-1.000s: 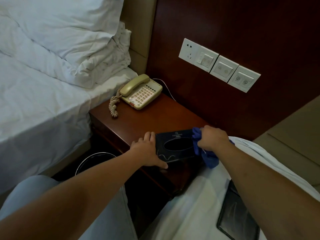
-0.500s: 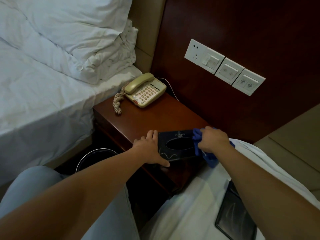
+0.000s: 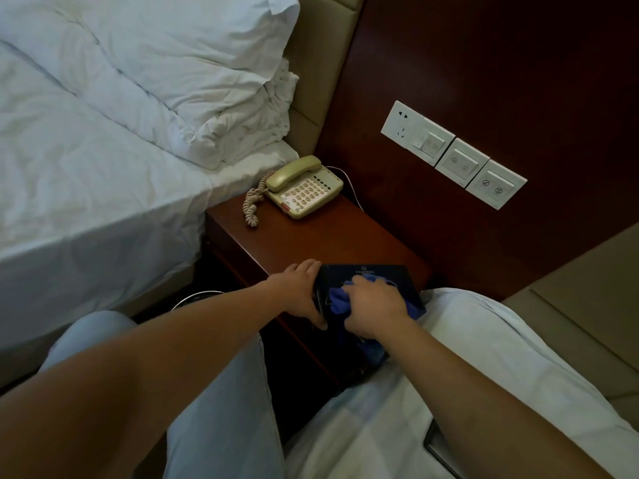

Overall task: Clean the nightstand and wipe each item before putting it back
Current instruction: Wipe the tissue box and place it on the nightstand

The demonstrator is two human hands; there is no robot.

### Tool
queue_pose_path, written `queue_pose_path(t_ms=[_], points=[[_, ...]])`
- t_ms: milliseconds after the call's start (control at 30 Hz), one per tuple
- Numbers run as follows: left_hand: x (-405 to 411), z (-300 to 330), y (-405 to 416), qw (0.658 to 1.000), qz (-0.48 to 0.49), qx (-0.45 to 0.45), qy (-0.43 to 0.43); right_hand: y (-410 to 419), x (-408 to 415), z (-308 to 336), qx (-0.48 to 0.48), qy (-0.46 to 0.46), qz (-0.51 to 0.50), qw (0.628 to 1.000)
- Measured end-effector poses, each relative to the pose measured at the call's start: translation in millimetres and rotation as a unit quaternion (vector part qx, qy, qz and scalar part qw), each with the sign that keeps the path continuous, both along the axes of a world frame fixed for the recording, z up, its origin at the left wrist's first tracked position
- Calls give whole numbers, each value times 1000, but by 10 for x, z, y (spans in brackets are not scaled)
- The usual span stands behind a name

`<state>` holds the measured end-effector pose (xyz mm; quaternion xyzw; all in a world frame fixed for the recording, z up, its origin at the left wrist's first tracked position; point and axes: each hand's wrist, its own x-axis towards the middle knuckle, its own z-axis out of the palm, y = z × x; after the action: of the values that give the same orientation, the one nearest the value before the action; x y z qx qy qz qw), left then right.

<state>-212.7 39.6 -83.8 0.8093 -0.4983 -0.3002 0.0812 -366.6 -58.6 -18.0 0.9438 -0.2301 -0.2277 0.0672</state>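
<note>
- A person's left hand (image 3: 300,292) grips the dark box (image 3: 371,275) on the nightstand (image 3: 311,236).
- Right hand (image 3: 375,307), fingers curled, presses a blue cloth (image 3: 340,300) on the box.
- Phone (image 3: 304,190) sits behind.

The right hand (image 3: 375,305) has slid its cloth (image 3: 340,299) leftward, from the box's (image 3: 380,273) right edge onto its top. The cloth now covers the oval opening.

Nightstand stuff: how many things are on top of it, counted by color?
Cream: 1, the telephone
Dark navy: 1, the tissue box, steadied by the left hand
Blue: 1, the cloth, gripped by the right hand on top of the box
Total: 3 on the nightstand
</note>
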Motion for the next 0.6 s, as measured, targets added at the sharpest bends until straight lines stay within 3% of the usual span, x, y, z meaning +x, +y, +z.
queue_pose_path(t_ms=[267, 500, 600], points=[[83, -333, -48, 995, 5, -84, 51, 31, 323, -9, 21, 17, 54, 998], [157, -556, -71, 974, -5, -168, 152, -7, 784, -104, 18, -64, 49, 997], [171, -539, -57, 979, 5, -154, 133, -15, 802, -126, 24, -71, 34, 997]])
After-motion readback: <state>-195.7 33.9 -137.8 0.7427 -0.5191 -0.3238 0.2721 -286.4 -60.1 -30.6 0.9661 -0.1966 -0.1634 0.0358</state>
